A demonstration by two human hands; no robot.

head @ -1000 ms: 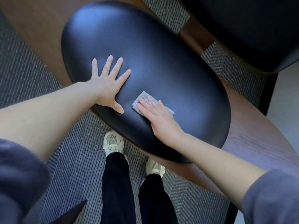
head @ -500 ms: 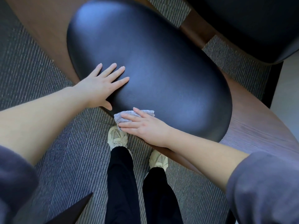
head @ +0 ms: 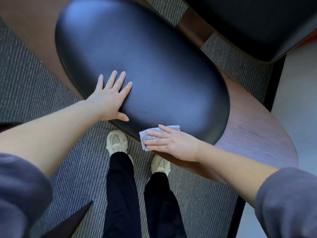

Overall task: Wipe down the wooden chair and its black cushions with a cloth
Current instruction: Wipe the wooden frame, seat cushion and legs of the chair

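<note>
The black cushion [head: 145, 66], an elongated oval, lies on the wooden chair [head: 253, 134] with its long axis running from the far left to the near right of the view; its near right end is closest to the person. A second black cushion [head: 248, 23] sits at the far right, separated from the first by a gap through which the striped grey carpet [head: 42, 83] shows. The left hand [head: 111, 98] rests flat on the near left flank of the oval cushion, fingers straight and spread, pointing away from the person, and holds nothing. The right hand [head: 171, 141] lies with fingers straight and together, pointing left, pressing a crumpled grey cloth [head: 145, 136] against the cushion's near lower edge where it meets the wood; the cloth protrudes beyond the fingertips and above the hand. Both grey sleeves [head: 283, 200] are pushed up the forearms. Pale shoes [head: 116, 140] and black trousers [head: 120, 186] stand on the carpet below the cushion.
</note>
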